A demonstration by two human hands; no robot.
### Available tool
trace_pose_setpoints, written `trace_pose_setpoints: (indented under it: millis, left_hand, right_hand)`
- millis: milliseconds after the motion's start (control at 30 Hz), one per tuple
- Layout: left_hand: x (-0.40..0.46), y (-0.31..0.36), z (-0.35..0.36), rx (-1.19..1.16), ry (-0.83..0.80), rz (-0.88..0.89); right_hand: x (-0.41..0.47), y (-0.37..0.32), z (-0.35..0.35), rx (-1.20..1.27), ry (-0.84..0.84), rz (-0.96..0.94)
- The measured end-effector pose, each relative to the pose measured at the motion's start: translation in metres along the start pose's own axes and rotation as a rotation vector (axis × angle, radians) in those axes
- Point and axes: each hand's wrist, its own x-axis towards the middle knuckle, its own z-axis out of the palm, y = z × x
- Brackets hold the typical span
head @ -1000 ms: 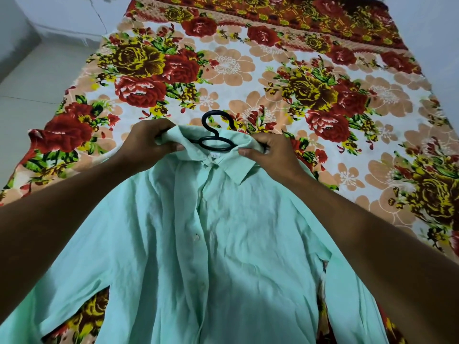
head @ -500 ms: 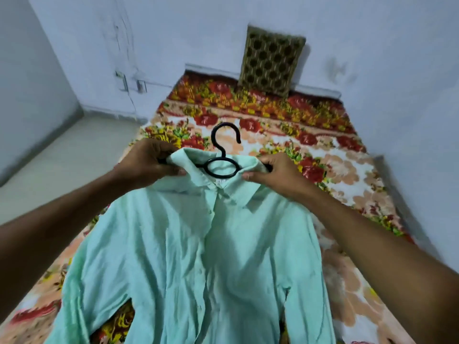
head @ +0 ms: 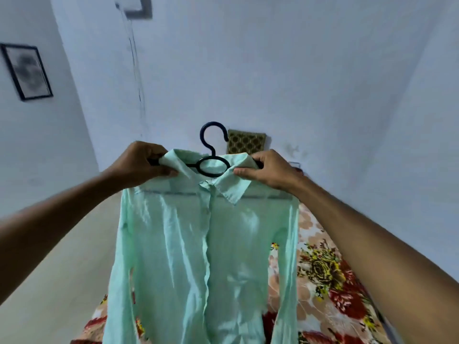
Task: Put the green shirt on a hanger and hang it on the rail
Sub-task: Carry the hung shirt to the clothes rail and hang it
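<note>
The light green shirt [head: 198, 244] hangs in the air in front of me on a black hanger [head: 212, 155], whose hook and ring stick out above the collar. My left hand [head: 141, 165] grips the hanger's left shoulder together with the collar. At the right shoulder, my right hand [head: 270, 170] grips the hanger and fabric in the same way. The shirt's lower part drapes down over the bed. No rail is in view.
A bed with a floral sheet [head: 327, 281] lies below and to the right. A patterned pillow [head: 246, 142] leans on the white back wall. A framed picture [head: 26, 72] hangs on the left wall. Pale floor [head: 62, 269] runs along the left.
Both hands have lifted the shirt on its hanger off the bed until it hangs upright. The view has tilted up from the bed toward the wall.
</note>
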Motion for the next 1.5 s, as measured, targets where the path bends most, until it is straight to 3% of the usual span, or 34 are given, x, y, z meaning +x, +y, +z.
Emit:
trace_pose_setpoints:
  millis: [267, 400, 600, 867, 1133, 1200, 1333, 1500]
  left_hand:
    - [-0.052, 0.169, -0.1, 0.035, 0.058, 0.04]
    - [-0.063, 0.233, -0.125, 0.131, 0.182, 0.083]
    - [-0.076, 0.303, -0.146, 0.052, 0.246, 0.105]
    - [-0.105, 0.304, -0.179, -0.003, 0.2, 0.074]
    - [-0.132, 0.302, -0.208, -0.343, -0.027, 0.064]
    - [-0.135, 0.297, -0.212, -0.339, -0.056, 0.011]
    - [-0.137, 0.292, -0.223, -0.293, 0.071, 0.016]
    - [-0.141, 0.292, -0.235, -0.319, -0.091, -0.021]
  right_hand:
    - [-0.093, -0.158, -0.072, -0.168, 0.022, 0.02]
    - [-0.118, -0.208, -0.113, -0.227, 0.042, -0.036]
    - [-0.16, -0.256, -0.158, -0.159, 0.096, -0.124]
    - [-0.193, -0.294, -0.198, -0.19, 0.234, -0.175]
    - [-0.205, -0.326, -0.207, -0.153, 0.245, -0.209]
    - [-0.204, -0.328, -0.203, -0.159, 0.23, -0.205]
    - [-0.207, -0.331, -0.199, -0.154, 0.227, -0.191]
    - [-0.209, -0.33, -0.198, -0.188, 0.217, -0.173]
